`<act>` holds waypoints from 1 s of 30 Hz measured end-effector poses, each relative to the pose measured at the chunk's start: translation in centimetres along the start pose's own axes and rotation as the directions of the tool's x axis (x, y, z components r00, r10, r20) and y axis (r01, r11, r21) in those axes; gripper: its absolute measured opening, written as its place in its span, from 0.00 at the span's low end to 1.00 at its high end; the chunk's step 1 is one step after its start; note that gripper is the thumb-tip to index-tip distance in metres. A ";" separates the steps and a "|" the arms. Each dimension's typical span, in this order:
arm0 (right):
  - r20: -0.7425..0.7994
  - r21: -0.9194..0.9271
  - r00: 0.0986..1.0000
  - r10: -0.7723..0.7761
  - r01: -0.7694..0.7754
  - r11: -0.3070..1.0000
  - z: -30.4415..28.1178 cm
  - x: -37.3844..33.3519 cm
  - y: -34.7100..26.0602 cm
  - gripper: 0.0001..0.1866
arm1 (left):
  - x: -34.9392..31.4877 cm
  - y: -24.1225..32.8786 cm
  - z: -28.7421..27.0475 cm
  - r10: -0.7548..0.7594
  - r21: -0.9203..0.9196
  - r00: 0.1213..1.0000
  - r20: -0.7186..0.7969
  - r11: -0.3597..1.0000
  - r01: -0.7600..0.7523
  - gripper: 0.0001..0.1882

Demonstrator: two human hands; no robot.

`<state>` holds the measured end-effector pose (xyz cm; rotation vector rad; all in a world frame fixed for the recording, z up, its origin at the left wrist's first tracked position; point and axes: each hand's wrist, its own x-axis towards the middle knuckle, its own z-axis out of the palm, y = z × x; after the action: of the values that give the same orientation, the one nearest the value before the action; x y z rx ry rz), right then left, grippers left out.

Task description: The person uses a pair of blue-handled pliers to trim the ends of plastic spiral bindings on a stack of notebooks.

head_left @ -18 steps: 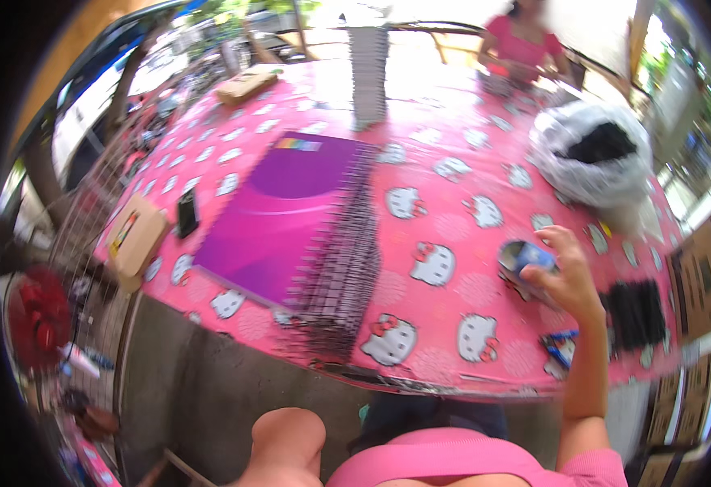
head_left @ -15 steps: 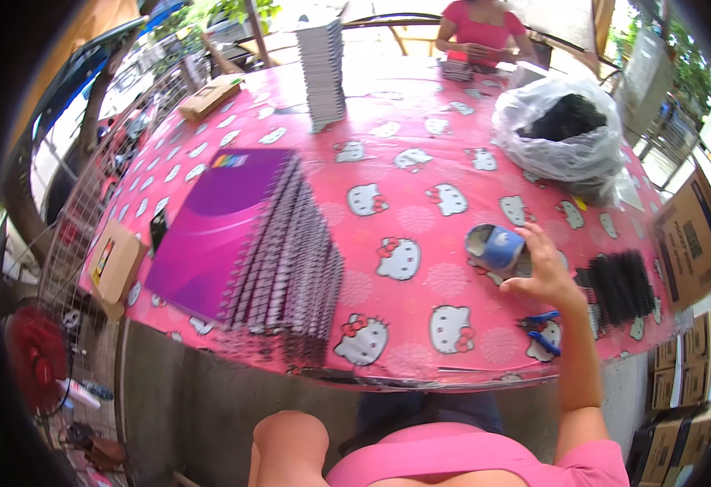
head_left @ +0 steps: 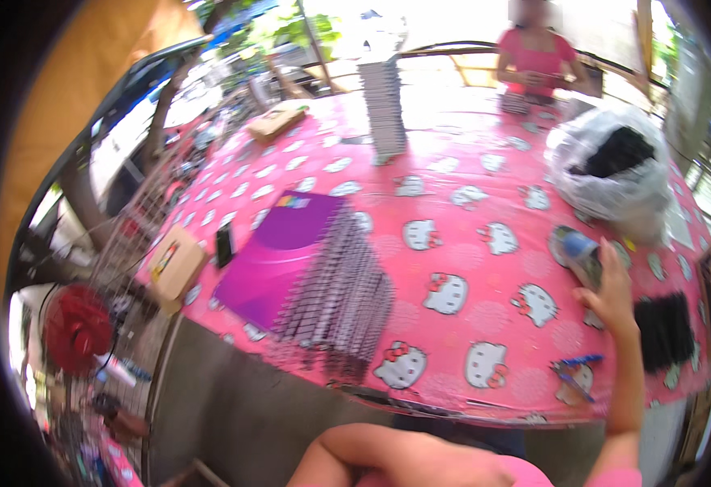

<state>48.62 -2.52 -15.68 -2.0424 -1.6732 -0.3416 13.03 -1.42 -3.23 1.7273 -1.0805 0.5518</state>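
My right hand [head_left: 612,299] reaches over the right part of the table, its thumb and fingers around the side of a small blue-and-grey can-like cylinder [head_left: 580,248]. What kind of container it is, I cannot make out. Nearer to me lie blue-handled pliers [head_left: 576,377], blurred. Just right of my wrist is a bundle of black spiral coils [head_left: 665,331]. My left arm is bent across the lower edge, and its hand does not show. Left of centre stands a tall stack of purple spiral notebooks [head_left: 290,260], coils facing right.
The table's pink patterned cover [head_left: 461,357] bears a white plastic bag [head_left: 607,183] of black material, a tall stack of books [head_left: 382,109], a phone [head_left: 224,245] and two cardboard boxes [head_left: 178,264] [head_left: 278,122]. Across sits a person in pink [head_left: 538,61]. A red fan [head_left: 78,329] stands left.
The view has swung left and up, so the table sits further right and lower. My right hand has closed in around the cylinder, which now looks more upright. My left arm has bent further across.
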 end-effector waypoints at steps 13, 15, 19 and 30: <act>0.413 0.083 0.889 0.196 -0.251 0.964 -5.2 -13.6 -6.7 0.23 | -3.7 6.0 0.7 -0.078 0.556 0.788 -0.610 0.667 0.496 0.15; 0.300 0.259 0.949 0.094 -0.176 0.950 -5.4 -10.3 -9.1 0.18 | -5.3 5.7 0.9 0.536 0.795 0.590 -0.603 0.346 0.499 0.16; 0.171 0.508 0.971 -0.168 0.060 0.860 -5.7 -2.8 -18.2 0.17 | -6.3 8.8 -0.9 0.545 0.480 0.386 -0.745 0.035 0.877 0.28; -0.159 0.375 0.857 -0.490 0.511 0.773 -9.4 3.2 -31.2 0.26 | -6.2 9.7 -2.6 0.445 0.423 0.306 -0.841 0.192 0.885 0.12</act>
<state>20.06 -0.11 0.17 -1.2545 -2.0423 -0.1901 1.95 2.30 -2.08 1.8769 0.9143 1.9867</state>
